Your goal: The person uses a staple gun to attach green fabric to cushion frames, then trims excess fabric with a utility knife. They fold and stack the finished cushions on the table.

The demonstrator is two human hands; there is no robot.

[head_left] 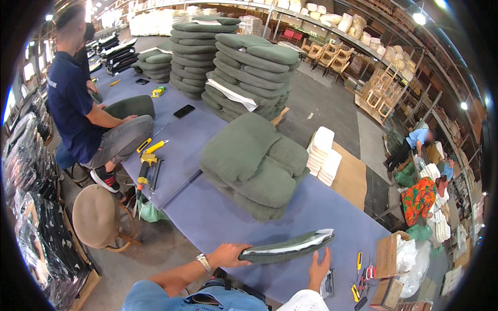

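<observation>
A dark green seat cushion (285, 250) is tilted up on its edge in front of me, with a white strip showing along its open side. My left hand (232, 255), a metal watch on its wrist, grips the cushion's left end. Just below the right end is my right hand (319, 265), fingers apart and holding nothing; whether a fingertip touches the cloth I cannot tell. Beyond the cushion, a pile of similar green cushions (254, 160) rests on the blue-grey table (337, 207). By my right hand lies a metal staple gun (328, 284).
Screwdrivers (359, 262), red-handled scissors (370, 271) and pliers lie near a cardboard box (390, 255) at right. A yellow staple gun (147, 168) lies at the left edge, near a stool (98, 215). Tall cushion stacks (254, 72) stand farther back. A co-worker (78, 98) sits at left.
</observation>
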